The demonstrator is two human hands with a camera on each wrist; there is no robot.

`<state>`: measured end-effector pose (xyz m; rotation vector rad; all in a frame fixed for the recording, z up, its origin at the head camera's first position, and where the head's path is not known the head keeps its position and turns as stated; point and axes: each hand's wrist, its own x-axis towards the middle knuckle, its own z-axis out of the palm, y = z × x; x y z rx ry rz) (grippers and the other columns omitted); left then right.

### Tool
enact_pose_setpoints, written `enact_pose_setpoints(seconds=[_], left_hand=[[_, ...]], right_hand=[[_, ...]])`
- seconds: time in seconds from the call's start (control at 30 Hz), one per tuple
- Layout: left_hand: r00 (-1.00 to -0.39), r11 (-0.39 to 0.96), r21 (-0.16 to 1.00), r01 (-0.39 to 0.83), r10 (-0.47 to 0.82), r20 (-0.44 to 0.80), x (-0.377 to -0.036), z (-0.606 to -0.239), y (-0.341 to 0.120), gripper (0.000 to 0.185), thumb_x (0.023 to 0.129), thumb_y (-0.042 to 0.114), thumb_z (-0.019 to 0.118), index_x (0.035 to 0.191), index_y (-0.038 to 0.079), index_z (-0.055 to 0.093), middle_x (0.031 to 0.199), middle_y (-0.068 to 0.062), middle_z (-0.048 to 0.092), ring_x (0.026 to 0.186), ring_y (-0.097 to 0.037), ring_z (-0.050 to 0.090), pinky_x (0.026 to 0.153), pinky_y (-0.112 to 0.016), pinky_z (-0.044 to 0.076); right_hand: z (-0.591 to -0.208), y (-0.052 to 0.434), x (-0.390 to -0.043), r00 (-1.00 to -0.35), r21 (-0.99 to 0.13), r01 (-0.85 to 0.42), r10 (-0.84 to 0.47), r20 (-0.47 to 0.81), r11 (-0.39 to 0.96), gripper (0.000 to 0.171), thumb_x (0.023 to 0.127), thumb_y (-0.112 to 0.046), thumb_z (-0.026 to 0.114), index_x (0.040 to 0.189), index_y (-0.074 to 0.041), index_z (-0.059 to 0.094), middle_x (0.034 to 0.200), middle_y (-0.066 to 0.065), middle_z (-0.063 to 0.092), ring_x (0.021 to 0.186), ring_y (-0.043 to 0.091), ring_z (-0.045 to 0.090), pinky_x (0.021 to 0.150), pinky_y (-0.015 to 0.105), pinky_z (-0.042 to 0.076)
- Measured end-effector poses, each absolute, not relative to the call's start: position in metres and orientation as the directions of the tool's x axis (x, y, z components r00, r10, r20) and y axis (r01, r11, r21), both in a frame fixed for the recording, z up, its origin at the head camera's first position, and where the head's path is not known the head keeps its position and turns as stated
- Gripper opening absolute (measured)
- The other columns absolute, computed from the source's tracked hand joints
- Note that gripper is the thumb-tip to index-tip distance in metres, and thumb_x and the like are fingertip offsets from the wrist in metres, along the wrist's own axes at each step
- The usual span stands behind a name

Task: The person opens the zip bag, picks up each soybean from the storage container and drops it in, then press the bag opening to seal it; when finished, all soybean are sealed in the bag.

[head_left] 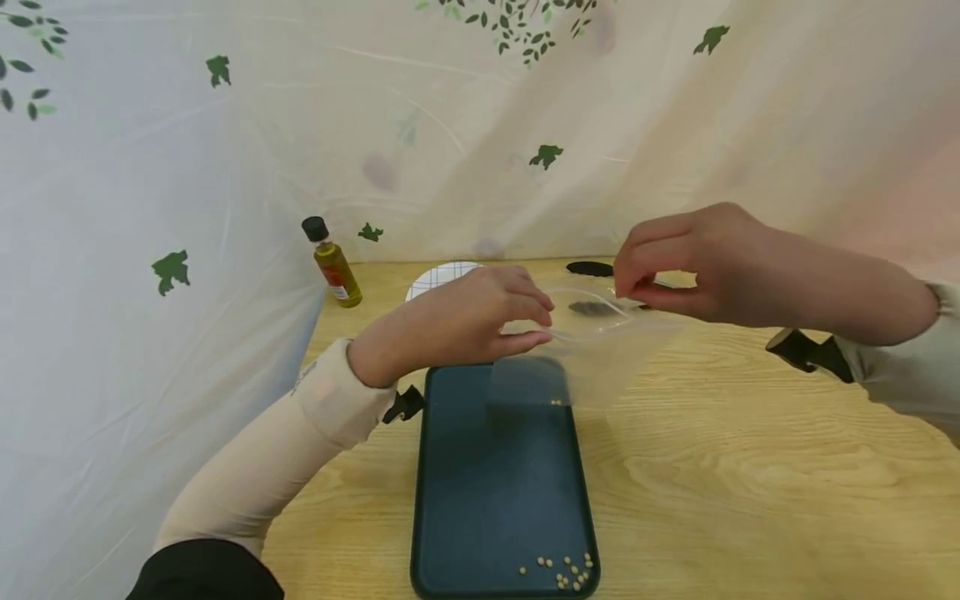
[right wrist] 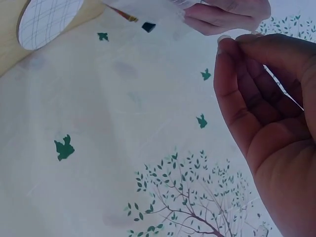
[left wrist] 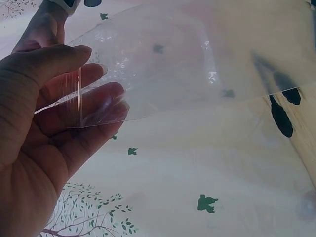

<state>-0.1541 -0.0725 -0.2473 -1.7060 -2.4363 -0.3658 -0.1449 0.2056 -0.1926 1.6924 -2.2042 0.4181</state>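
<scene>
Nearest me, I see small pale beans scattered at the near right corner of the dark green rectangular tray on the light wooden table. Above the tray's far end I hold a clear plastic zip bag in the air, one bean in its bottom. My left hand pinches the bag's left rim; my right hand pinches the right rim. Farther off stand a white checked plate and a small black-capped oil bottle before the leaf-printed curtain.

Left hand and right hand raised, fingers seemingly pinching.
</scene>
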Motion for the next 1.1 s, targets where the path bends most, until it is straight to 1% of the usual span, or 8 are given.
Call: enact_pose_setpoints(seconds=[0.1, 0.23, 0.43, 0.6, 0.67, 0.83, 0.93, 1.1], left_hand=[[-0.334, 0.315, 0.113, 0.942, 0.906, 0.259, -0.154, -0.247, -0.072, 0.019, 0.096, 0.025, 0.068, 0.105, 0.011, 0.077, 0.111, -0.003, 0.075, 0.105, -0.017, 0.066, 0.095, -0.031, 0.054], [-0.327, 0.307, 0.118, 0.944, 0.91, 0.255, -0.154, -0.247, -0.07, 0.02, 0.097, 0.027, 0.068, 0.105, 0.012, 0.077, 0.111, -0.002, 0.075, 0.104, -0.017, 0.066, 0.094, -0.029, 0.054], [-0.336, 0.313, 0.13, 0.941, 0.913, 0.232, -0.154, -0.245, -0.069, 0.019, 0.097, 0.027, 0.068, 0.104, 0.012, 0.077, 0.11, -0.001, 0.075, 0.104, -0.017, 0.065, 0.093, -0.029, 0.053], [-0.341, 0.32, 0.125, 0.939, 0.912, 0.227, -0.154, -0.245, -0.07, 0.02, 0.098, 0.028, 0.066, 0.104, 0.013, 0.077, 0.111, -0.001, 0.075, 0.105, -0.016, 0.065, 0.095, -0.029, 0.053], [-0.34, 0.319, 0.125, 0.939, 0.912, 0.228, -0.154, -0.244, -0.07, 0.02, 0.098, 0.028, 0.066, 0.104, 0.013, 0.077, 0.111, -0.001, 0.075, 0.105, -0.016, 0.065, 0.094, -0.029, 0.053], [-0.349, 0.327, 0.131, 0.936, 0.91, 0.223, -0.153, -0.243, -0.07, 0.021, 0.098, 0.028, 0.065, 0.105, 0.013, 0.077, 0.112, -0.001, 0.075, 0.104, -0.016, 0.064, 0.094, -0.029, 0.052], [-0.347, 0.326, 0.129, 0.937, 0.912, 0.22, -0.153, -0.241, -0.069, 0.021, 0.099, 0.029, 0.064, 0.105, 0.013, 0.077, 0.112, -0.001, 0.075, 0.104, -0.017, 0.064, 0.094, -0.029, 0.052], [-0.344, 0.327, 0.11, 0.939, 0.912, 0.224, -0.153, -0.241, -0.069, 0.022, 0.099, 0.029, 0.064, 0.105, 0.013, 0.077, 0.112, -0.001, 0.075, 0.104, -0.017, 0.065, 0.095, -0.03, 0.052]], right_hand=[[-0.196, 0.203, -0.15, -0.229, -0.066, -0.973, -0.875, 0.426, 0.222, 0.032, 0.103, -0.04, 0.044, 0.091, -0.023, 0.069, 0.094, -0.013, 0.066, 0.076, -0.002, 0.057, 0.068, 0.01, 0.046], [-0.203, 0.2, -0.153, -0.208, -0.095, -0.978, -0.881, 0.425, 0.185, 0.031, 0.103, -0.035, 0.044, 0.091, -0.022, 0.069, 0.094, -0.011, 0.066, 0.074, -0.001, 0.055, 0.064, 0.011, 0.045], [-0.208, 0.199, -0.155, -0.202, -0.085, -0.979, -0.886, 0.417, 0.184, 0.033, 0.104, -0.038, 0.042, 0.09, -0.023, 0.068, 0.093, -0.013, 0.065, 0.072, -0.002, 0.054, 0.062, 0.01, 0.044], [-0.209, 0.197, -0.157, -0.206, -0.078, -0.979, -0.901, 0.381, 0.19, 0.034, 0.103, -0.04, 0.041, 0.091, -0.023, 0.068, 0.092, -0.014, 0.063, 0.072, -0.003, 0.051, 0.061, 0.01, 0.043], [-0.209, 0.197, -0.157, -0.214, -0.08, -0.977, -0.907, 0.364, 0.198, 0.032, 0.102, -0.04, 0.043, 0.091, -0.023, 0.067, 0.092, -0.013, 0.063, 0.071, -0.002, 0.052, 0.061, 0.01, 0.043], [-0.21, 0.197, -0.155, -0.231, -0.026, -0.971, -0.905, 0.358, 0.238, 0.035, 0.103, -0.043, 0.04, 0.093, -0.023, 0.068, 0.097, -0.012, 0.064, 0.073, -0.001, 0.056, 0.064, 0.013, 0.046], [-0.209, 0.198, -0.154, -0.232, 0.023, -0.966, -0.898, 0.374, 0.259, 0.042, 0.103, -0.047, 0.036, 0.094, -0.022, 0.069, 0.099, -0.011, 0.065, 0.074, 0.0, 0.058, 0.065, 0.015, 0.048], [-0.207, 0.203, -0.151, -0.225, 0.051, -0.962, -0.885, 0.407, 0.268, 0.044, 0.103, -0.047, 0.037, 0.094, -0.02, 0.07, 0.099, -0.008, 0.066, 0.074, 0.003, 0.06, 0.063, 0.015, 0.05]])
